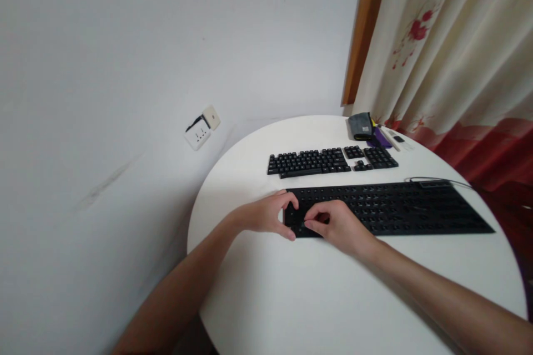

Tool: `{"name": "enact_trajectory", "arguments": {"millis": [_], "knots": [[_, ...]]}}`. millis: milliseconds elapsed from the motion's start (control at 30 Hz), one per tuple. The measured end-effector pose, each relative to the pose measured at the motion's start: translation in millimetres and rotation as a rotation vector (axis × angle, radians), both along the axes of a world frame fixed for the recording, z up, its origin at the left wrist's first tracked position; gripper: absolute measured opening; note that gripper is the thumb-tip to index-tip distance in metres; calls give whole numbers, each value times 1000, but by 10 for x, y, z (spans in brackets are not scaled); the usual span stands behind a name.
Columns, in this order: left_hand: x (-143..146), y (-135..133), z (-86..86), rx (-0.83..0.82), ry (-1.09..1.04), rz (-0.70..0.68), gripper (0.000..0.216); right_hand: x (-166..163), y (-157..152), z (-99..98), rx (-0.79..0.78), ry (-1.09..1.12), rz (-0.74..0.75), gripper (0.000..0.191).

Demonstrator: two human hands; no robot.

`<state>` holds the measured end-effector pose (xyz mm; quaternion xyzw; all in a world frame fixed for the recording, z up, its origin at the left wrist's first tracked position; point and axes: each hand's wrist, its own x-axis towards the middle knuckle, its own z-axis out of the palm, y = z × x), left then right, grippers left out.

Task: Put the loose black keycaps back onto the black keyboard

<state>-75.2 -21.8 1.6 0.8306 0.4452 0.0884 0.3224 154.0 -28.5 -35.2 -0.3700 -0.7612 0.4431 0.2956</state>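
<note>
Black kbd (408, 209): L fingers (287, 197) wide apart at edge; R fingers (320, 208) nearly tog., grip unclear.

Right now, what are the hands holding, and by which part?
Left hand brackets the keyboard base at its left end; right hand, fingertips nearly together over it: can't tell if anything's held.

Apparently no legible lettering.

Left hand (266, 214) curved in wide C; right hand (340, 225) curled, narrow pinch pose.
</note>
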Motion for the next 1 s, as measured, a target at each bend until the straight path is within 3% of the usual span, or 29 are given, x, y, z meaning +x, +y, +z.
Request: {"name": "enact_trajectory", "arguments": {"millis": [200,300,733,1000], "knots": [[-70,57,-3,45,-27,126,57,-39,3,11,42,12,-53,7],[-106,88,-14,85,-70,141,70,-57,-19,-4,106,-17,-68,6],[-130,106,-77,20,-28,-17,97,-87,-80,11,297,-149,-5,7],[-155,129,-118,15,-35,-60,97,-82,-110,51,464,-229,100,5]]}}
